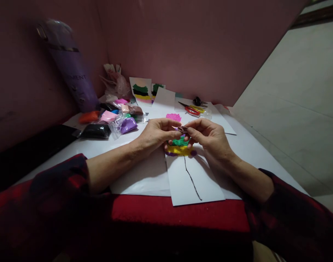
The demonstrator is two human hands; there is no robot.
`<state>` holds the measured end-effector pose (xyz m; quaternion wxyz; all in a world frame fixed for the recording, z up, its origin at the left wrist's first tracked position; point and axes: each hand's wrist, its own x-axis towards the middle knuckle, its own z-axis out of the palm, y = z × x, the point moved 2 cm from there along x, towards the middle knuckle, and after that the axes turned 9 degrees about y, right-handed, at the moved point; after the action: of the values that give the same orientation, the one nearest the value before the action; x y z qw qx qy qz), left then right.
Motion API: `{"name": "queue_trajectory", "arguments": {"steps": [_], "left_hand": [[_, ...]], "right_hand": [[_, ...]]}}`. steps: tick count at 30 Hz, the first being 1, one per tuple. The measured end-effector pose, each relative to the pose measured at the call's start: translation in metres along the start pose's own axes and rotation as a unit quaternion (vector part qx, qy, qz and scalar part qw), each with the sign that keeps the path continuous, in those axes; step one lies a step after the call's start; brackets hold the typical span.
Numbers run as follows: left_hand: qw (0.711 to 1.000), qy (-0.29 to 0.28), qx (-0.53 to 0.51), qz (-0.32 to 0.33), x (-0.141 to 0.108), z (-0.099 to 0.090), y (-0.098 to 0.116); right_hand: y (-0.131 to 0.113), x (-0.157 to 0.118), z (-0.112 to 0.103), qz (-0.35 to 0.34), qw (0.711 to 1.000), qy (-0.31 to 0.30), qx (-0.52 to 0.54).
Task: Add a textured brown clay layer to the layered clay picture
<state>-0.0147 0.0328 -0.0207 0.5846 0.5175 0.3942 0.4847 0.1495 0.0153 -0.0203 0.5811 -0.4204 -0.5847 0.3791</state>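
Between the fingertips of my left hand [162, 133] and my right hand [208, 134] is a small brown piece of clay [182, 128], pinched from both sides. Both hands hover over a white card [195, 182]. On the card, yellow clay [179, 150] and green clay [180, 141] lie in bands, partly covered by my fingers, with purple bits at the edges. A thin dark line [192, 179] runs down the card below them. Just beyond my hands is a textured pink clay patch [173, 117].
Several clay packets, including black [95, 131] and purple [128, 125], lie at the left near a tall purple bottle [75, 72]. Red-handled scissors [192, 110] lie at the back right. A painted card [141, 91] leans at the back wall.
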Motion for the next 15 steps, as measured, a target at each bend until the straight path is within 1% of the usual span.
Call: {"name": "queue_trajectory", "arguments": {"steps": [2, 4, 6, 9, 15], "left_hand": [[1.0, -0.005, 0.01, 0.005, -0.0002, 0.0008, 0.0001], [1.0, 0.005, 0.022, 0.015, -0.0001, 0.0011, 0.0004], [0.999, 0.014, 0.032, 0.025, 0.0002, 0.001, 0.0007], [0.999, 0.009, 0.044, 0.03, 0.0001, 0.0013, 0.0009], [0.998, -0.012, 0.045, 0.032, -0.001, 0.0019, 0.003]], "right_hand": [[-0.0002, -0.0008, 0.0006, 0.007, 1.0, -0.011, -0.003], [0.0002, -0.0013, 0.0017, 0.019, 1.0, -0.017, -0.003], [0.0009, -0.0018, 0.0028, 0.033, 0.999, -0.015, -0.001], [0.002, -0.0021, 0.0036, 0.046, 0.999, -0.007, 0.005], [0.0025, -0.0012, 0.0011, 0.034, 0.999, -0.003, -0.004]]}}
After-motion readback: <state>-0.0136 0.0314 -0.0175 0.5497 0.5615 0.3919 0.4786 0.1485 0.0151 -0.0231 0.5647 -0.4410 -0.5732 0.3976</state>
